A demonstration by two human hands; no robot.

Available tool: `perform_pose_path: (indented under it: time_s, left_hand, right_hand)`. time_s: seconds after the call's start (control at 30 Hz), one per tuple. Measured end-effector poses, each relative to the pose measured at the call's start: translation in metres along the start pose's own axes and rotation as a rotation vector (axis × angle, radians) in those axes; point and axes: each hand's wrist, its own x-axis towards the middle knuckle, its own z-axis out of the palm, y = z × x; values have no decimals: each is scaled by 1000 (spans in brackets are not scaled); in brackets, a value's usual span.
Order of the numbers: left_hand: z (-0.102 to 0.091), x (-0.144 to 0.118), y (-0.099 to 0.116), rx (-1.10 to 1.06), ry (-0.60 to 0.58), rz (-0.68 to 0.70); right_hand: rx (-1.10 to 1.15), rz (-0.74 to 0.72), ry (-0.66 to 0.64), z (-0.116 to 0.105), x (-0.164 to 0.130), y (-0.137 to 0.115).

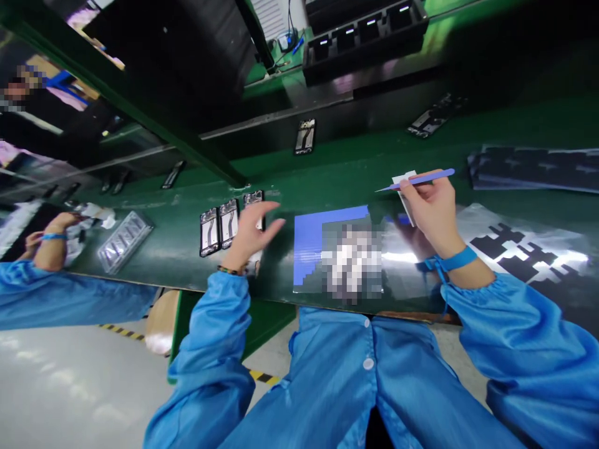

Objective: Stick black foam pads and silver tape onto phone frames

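My right hand (433, 206) is closed round a pair of violet-blue tweezers (442, 174), whose thin tip points left. A narrow white piece (410, 175) shows beside the tweezers under my fingers; whether I grip it or it lies behind them, I cannot tell. My left hand (250, 234) is open, thumb and forefinger spread, over phone frames with silver inner faces. Two of these phone frames (209, 232) stand side by side left of it, and another phone frame (254, 197) is partly hidden behind its fingers. Between my hands lies a violet-blue sheet (306, 249), with a blurred patch over part of it.
Clear film with black cut-outs (515, 249) lies at the right, dark strips (528, 168) behind it. More phone parts (305, 137) lie along the far side of the green bench. A black rack (365, 43) stands beyond. At left are a clear tray (124, 242) and a co-worker's hands (53, 240).
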Motion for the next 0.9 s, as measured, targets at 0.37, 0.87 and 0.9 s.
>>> perform_pose_path:
  time_s: [0.37,0.87,0.9]
  left_hand:
    - [87,53,124,-96,-368,481]
    - [94,44,122,-180,-244,464]
    - [93,43,122,-170,-226,453]
  right_hand:
    - [-206,-5,-130,0,-19,-23]
    - [-154,140,-142,2,-26,-38]
    - [-134,138,-128,2,-30,-44]
